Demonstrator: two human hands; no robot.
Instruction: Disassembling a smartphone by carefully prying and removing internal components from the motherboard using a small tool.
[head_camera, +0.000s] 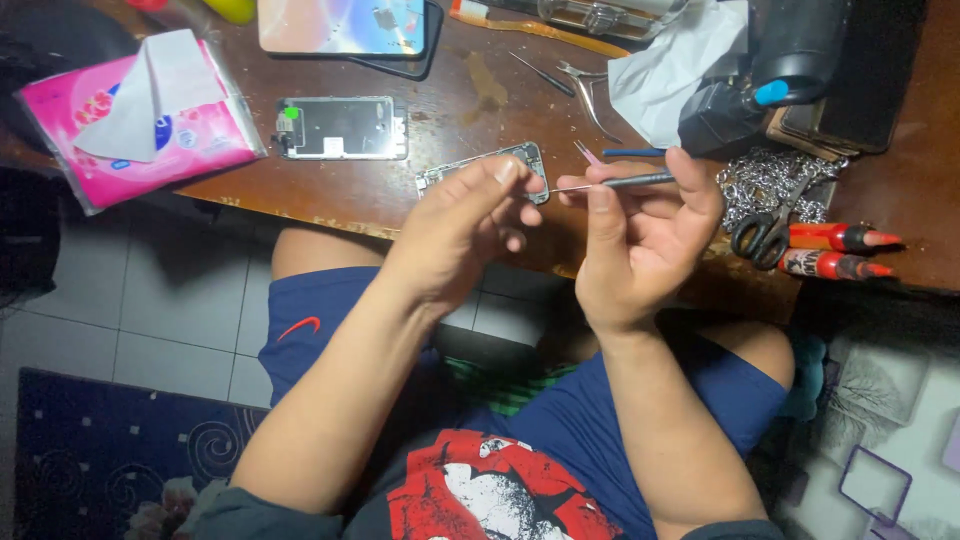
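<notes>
1. The left hand (455, 225) is pinching the phone frame (485, 166) at the table (400, 200) edge — steadying it.
2. The right hand (640, 235) is pinching a thin screwdriver (625, 181), its tip meeting the frame.

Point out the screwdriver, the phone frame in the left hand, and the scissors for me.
screwdriver (640, 181): head view, on its dark handle above the right hand's fingers.
phone frame (528, 153): head view, on its top corner beside the left fingertips.
scissors (765, 238): head view, on the black handle loops by the chain.
</notes>
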